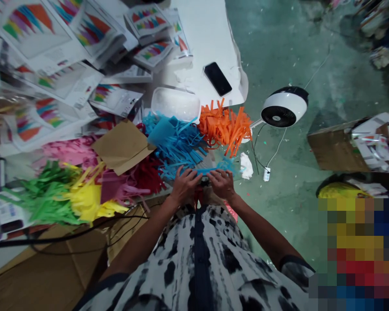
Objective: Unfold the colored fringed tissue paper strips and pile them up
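Orange paper fringe (225, 127), blue paper fringe (175, 142) and green paper fringe (42, 203) lie cut and heaped mid-frame; left hand (185, 186) and right hand (222, 183) curl closed on a blue fringe strip (210, 171), printed sheets (35, 30) uncut upper left.

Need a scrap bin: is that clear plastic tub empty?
Appears empty: the rectangular clear plastic tub shows only white glare, no paper strips, though glare could hide small scraps.

Black smartphone (218, 78) on white board (207, 34); round white desk fan (284, 107) on green-painted floor (288, 52); rainbow-printed paper sheets (29, 39) heaped left.
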{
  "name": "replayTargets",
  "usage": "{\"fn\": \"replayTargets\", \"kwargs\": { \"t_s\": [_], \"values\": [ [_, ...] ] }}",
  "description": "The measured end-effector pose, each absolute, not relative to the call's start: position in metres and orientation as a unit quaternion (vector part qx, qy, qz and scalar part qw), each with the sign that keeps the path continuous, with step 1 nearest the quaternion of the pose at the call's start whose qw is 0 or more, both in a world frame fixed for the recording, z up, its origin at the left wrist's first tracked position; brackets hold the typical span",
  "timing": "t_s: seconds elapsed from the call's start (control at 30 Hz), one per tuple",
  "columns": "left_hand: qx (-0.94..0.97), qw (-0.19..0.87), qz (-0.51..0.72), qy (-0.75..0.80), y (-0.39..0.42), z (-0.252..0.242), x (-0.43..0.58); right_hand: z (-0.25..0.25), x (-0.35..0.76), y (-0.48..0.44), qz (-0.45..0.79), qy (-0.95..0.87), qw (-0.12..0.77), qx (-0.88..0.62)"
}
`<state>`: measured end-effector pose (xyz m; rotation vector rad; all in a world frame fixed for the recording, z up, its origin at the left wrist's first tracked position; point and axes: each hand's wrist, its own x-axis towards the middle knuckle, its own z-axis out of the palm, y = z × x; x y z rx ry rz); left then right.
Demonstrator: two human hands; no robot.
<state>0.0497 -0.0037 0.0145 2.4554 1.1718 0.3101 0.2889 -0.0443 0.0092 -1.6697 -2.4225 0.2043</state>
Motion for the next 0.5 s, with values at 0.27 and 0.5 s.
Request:
{"fn": "replayTargets", "kwargs": {
  "t_s": [0.27, 0.5],
  "values": [
    [0.864, 0.205, 0.119, 0.445, 0.009, 0.011, 0.055, 0.004, 0.284, -0.019, 0.090, -0.831, 0.069, -0.544],
    [0.868, 0.193, 0.119, 0.443, 0.012, 0.015, 0.059, 0.004, 0.289, -0.011, 0.091, -0.845, 0.057, -0.523]
  ]
}}
